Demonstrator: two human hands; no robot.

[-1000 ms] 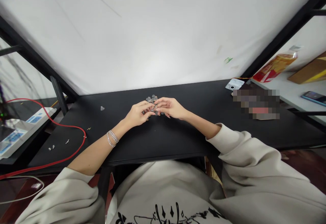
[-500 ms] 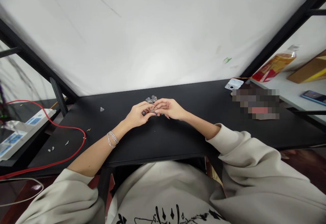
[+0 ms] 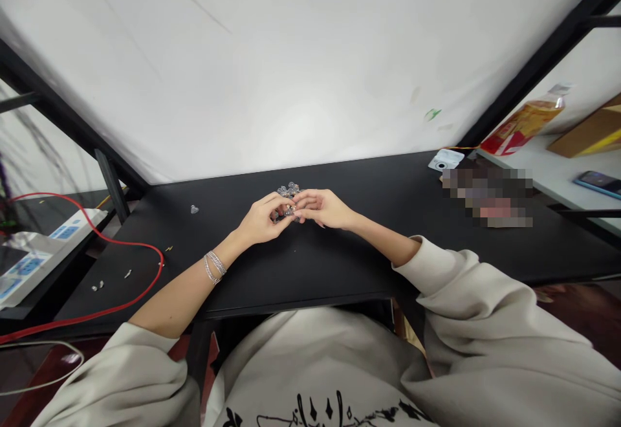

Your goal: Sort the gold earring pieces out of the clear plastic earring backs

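My left hand [image 3: 262, 220] and my right hand [image 3: 324, 207] meet over the middle of a black table [image 3: 339, 265], fingertips pinched together on a small silvery metal piece [image 3: 290, 210]. A little heap of similar small shiny metal pieces [image 3: 288, 189] lies on the table just behind my fingers. The left wrist wears silver bracelets [image 3: 213, 265]. What exactly sits between my fingertips is too small to name.
One loose silvery piece [image 3: 195, 208] lies to the left, with several tiny bits [image 3: 99, 283] near the left edge. A red cable [image 3: 121, 246] loops there beside a white power strip [image 3: 29, 262]. At the right are a small white device [image 3: 445, 160], a bottle [image 3: 526, 123] and a phone [image 3: 598, 184].
Barely any: my fingertips have shifted slightly against each other on the small piece. Both arms stay in place.
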